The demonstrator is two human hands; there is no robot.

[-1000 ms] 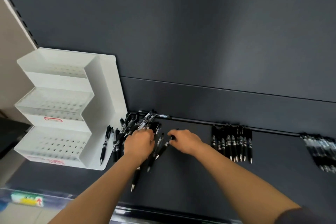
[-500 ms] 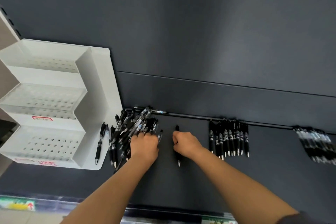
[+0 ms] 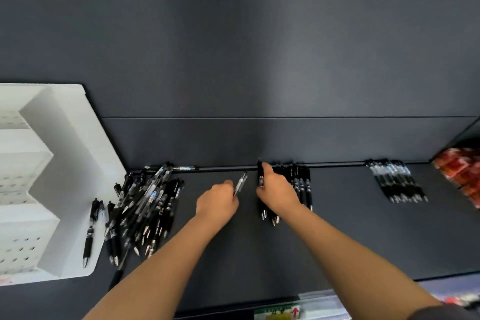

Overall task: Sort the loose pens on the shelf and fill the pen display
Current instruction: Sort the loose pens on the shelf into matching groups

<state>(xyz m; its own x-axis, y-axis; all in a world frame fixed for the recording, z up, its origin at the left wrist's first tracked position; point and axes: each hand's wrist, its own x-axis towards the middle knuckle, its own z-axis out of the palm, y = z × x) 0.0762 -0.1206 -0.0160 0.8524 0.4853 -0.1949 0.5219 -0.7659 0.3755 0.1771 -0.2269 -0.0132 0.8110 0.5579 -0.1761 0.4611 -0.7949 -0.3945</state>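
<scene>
A heap of loose black pens (image 3: pixel 145 205) lies on the dark shelf (image 3: pixel 233 254) beside the white tiered pen display (image 3: pixel 65 163) at the left. My left hand (image 3: pixel 218 202) pinches a clear-barrelled pen (image 3: pixel 241 183) just right of the heap. My right hand (image 3: pixel 278 192) holds a black pen (image 3: pixel 260 173) at the left edge of a sorted row of black pens (image 3: pixel 302 187), partly hiding that row. A second sorted row of clear-barrelled pens (image 3: pixel 397 182) lies farther right.
One black pen (image 3: pixel 91 228) rests on the display's base plate. A red packaged item (image 3: pixel 459 171) sits at the far right shelf end. The shelf's back wall (image 3: pixel 259 143) rises behind the pens. A price strip (image 3: pixel 280 312) runs along the front edge.
The view has swung right. My right hand has carried a black pen rightward to the sorted black row. My left hand has left the heap holding a clear-barrelled pen.
</scene>
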